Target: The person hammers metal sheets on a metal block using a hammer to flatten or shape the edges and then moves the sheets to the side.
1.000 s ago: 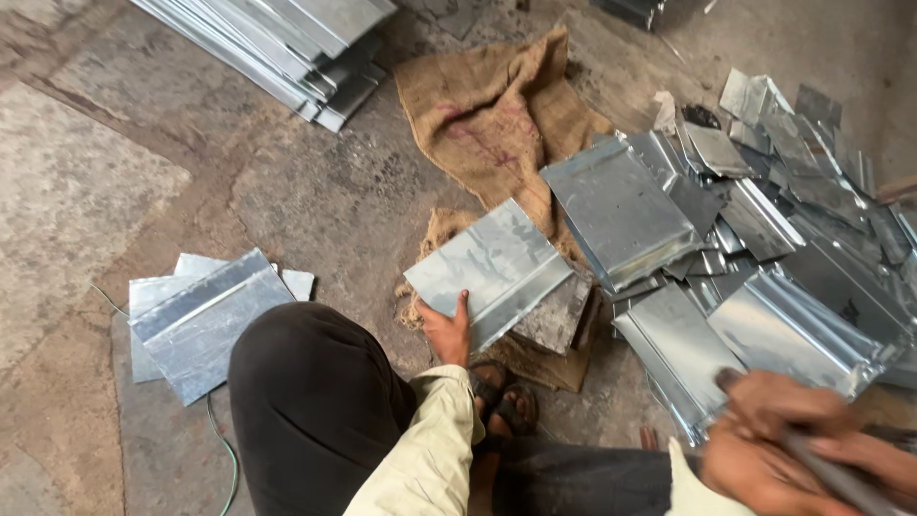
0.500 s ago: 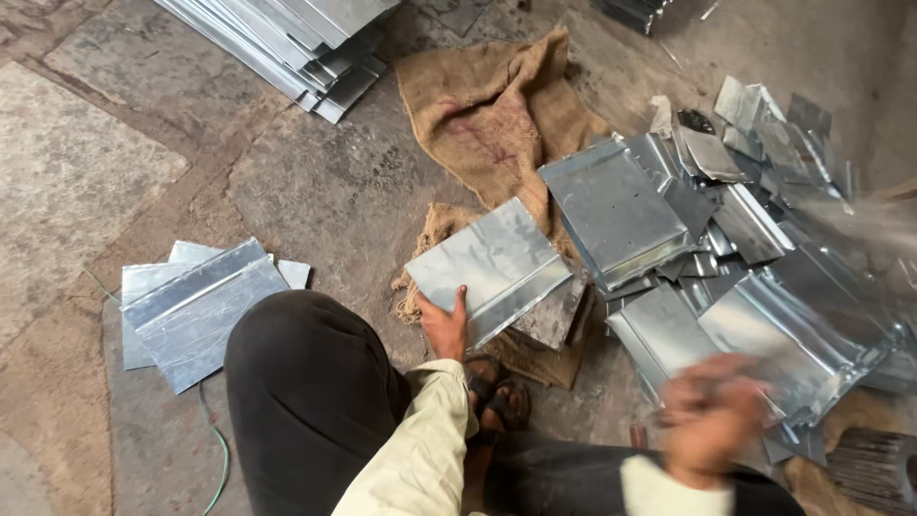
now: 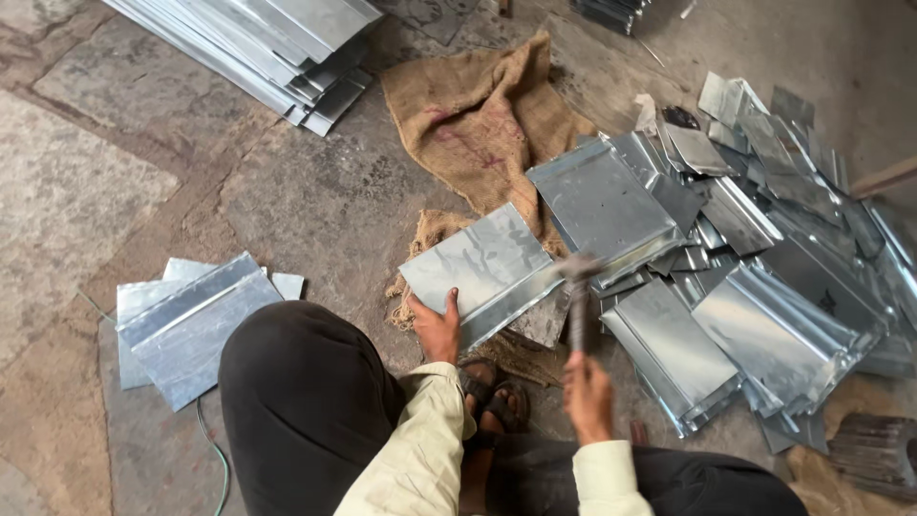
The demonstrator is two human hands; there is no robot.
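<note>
My left hand (image 3: 437, 328) presses on the near edge of a bent galvanised metal sheet (image 3: 482, 268) that lies flat on a scrap of burlap on the stone floor. My right hand (image 3: 586, 395) grips the handle of a hammer (image 3: 579, 291). Its blurred head hovers just above the sheet's right-hand folded edge. I am squatting, with my dark-trousered knee (image 3: 306, 401) at the lower left and my sandalled feet (image 3: 492, 401) between my arms.
A loose heap of bent metal sheets (image 3: 745, 239) fills the right side. A small stack of finished sheets (image 3: 186, 320) lies left of my knee. Long metal strips (image 3: 277, 48) are stacked at the top left. A burlap sack (image 3: 478, 124) lies behind the sheet.
My right hand has swung in from the far right with the hammer, and its head is now over the sheet's right edge. My left hand has stayed on the sheet.
</note>
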